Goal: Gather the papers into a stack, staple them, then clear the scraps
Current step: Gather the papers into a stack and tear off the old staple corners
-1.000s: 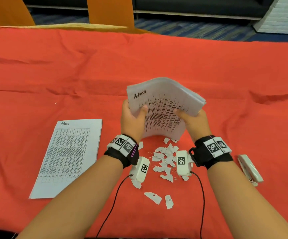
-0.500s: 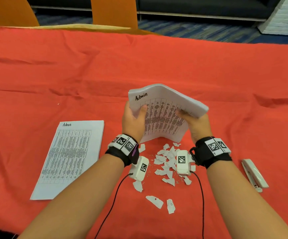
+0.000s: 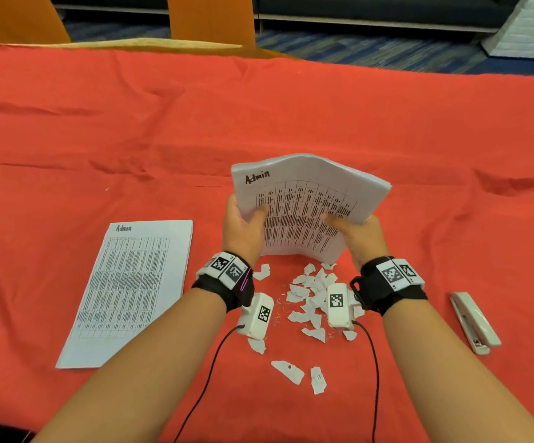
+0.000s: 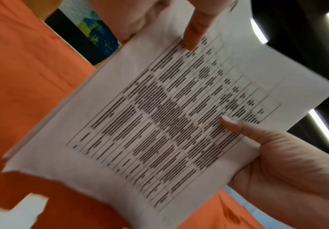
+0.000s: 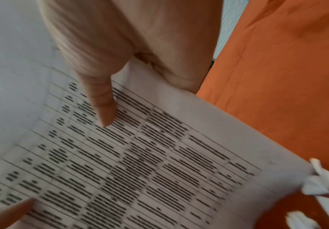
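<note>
I held one bundle of papers (image 3: 304,209) upright at frame centre, its lower edge down by the scraps (image 3: 310,298). My left hand (image 3: 243,228) and right hand (image 3: 360,235) each gripped a side, thumbs on the front. Squaring it well meant loosening both grips and tapping that edge on the desk (image 3: 291,116). I counted one sheet (image 3: 128,289) lower left, one stapler (image 3: 475,321) lower right, and roughly twenty scraps.
</note>
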The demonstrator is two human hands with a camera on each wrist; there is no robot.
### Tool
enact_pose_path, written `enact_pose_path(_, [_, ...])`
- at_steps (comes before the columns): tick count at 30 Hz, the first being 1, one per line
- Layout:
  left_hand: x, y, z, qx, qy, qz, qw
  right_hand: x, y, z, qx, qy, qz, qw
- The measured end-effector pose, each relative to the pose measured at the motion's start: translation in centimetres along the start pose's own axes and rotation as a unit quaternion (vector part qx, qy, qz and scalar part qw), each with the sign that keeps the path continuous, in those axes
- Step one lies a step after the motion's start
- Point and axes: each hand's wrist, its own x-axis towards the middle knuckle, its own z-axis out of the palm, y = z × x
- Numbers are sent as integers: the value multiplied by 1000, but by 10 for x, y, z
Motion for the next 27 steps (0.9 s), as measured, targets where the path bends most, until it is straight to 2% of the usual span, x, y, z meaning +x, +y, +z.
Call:
enact_pose_path(3, [-3,-23,0,34,-9,-33,999,0,20,0,-43,-18,35,998])
enact_pose_path(7, [-3,-31,3,72,-28,-60,995,8,30,2,-68,15,65,995])
enact_pose_path(11, [5,-6,4,100,-33,-44,993,14,10,11,-76,32,17,996])
enact_pose_path(14, [20,17,-10,110,-14,13,994,19,-13,25,-94,18,-24,995])
enact_pose_path(17, [36,37,-43,134,9,38,990,22,-28,49,-118,-23,-46,992])
enact_pose_path(20, [53,49,-94,173,31,18,984,19,-29,84,-138,-73,-42,987])
enact_pose_path(24, [67,39,-177,258,43,-60,963,2,-4,144,-148,-179,8,973])
enact_pose_path(27, [64,16,-237,309,50,-137,940,-17,31,195,-187,-224,73,954])
